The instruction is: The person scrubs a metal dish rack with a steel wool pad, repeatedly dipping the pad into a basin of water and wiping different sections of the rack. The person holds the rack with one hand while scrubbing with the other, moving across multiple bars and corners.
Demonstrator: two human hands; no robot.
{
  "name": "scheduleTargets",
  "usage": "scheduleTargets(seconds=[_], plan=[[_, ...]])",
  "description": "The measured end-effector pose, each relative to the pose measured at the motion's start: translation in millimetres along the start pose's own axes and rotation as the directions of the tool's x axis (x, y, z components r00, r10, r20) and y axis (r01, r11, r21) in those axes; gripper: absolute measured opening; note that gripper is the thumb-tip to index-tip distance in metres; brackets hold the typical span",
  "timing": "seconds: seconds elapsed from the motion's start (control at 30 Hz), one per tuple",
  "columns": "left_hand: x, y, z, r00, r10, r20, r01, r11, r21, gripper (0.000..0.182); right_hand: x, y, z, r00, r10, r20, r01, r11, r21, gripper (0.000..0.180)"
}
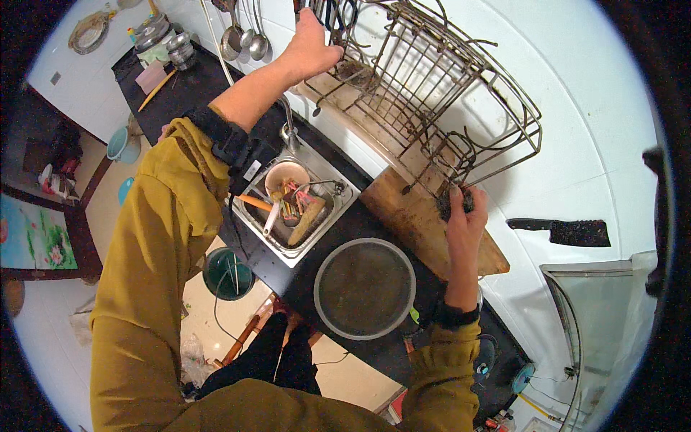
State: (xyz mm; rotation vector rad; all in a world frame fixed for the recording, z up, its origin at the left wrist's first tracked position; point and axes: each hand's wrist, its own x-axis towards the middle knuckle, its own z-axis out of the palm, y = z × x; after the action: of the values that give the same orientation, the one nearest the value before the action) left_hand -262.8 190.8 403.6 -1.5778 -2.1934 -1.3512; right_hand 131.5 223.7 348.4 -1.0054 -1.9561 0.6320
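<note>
A rusty wire dish rack (410,81) is on the white wall above a stained, pale shelf-like tray (356,116). My left hand (310,48) is at the rack's left end, beside dark-handled utensils (343,13). Its fingers are partly hidden, so whether it grips the rack is unclear. Between the fingers of my right hand (465,216) is a dark scrubbing pad (445,204), probably steel wool, pressed near the rack's lower right corner. Below that corner, a wooden cutting board (410,216) leans on the wall, partly covered by my right hand.
A steel sink (294,258) holds a bowl (286,175), a brush (306,221) and other utensils. On the black counter lies a round grey-rimmed lid or tray (364,289). A cleaver (572,231) hangs at right; ladles (258,47) hang at left. A dark bucket (229,275) stands on the floor.
</note>
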Motion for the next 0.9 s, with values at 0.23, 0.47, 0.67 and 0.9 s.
scheduleTargets(seconds=[0.23, 0.47, 0.67, 0.9], plan=[[4.6, 18.4, -22.9, 0.938, -0.294, 0.184, 0.317, 0.942, -0.113, 0.066, -1.3, -8.7, -9.5, 0.986, 0.157, 0.048, -0.161, 0.982, 0.094, 0.021], [-6.4, -0.5, -3.9, 0.995, -0.098, 0.016, 0.1, 0.987, -0.127, 0.079, 0.3, 0.5, 1.4, 0.998, 0.059, 0.001, -0.059, 0.998, 0.008, 0.023], [-5.0, 1.1, -16.5, 0.974, -0.129, 0.187, 0.164, 0.969, -0.183, 0.084, -7.2, 1.6, -14.3, 0.996, 0.088, 0.026, -0.089, 0.996, 0.016, 0.021], [-69.6, 39.7, -57.0, 0.991, -0.011, 0.135, -0.005, 0.994, 0.114, 0.082, -14.0, -57.4, -81.2, 0.99, 0.062, -0.13, -0.04, 0.985, 0.166, 0.021]])
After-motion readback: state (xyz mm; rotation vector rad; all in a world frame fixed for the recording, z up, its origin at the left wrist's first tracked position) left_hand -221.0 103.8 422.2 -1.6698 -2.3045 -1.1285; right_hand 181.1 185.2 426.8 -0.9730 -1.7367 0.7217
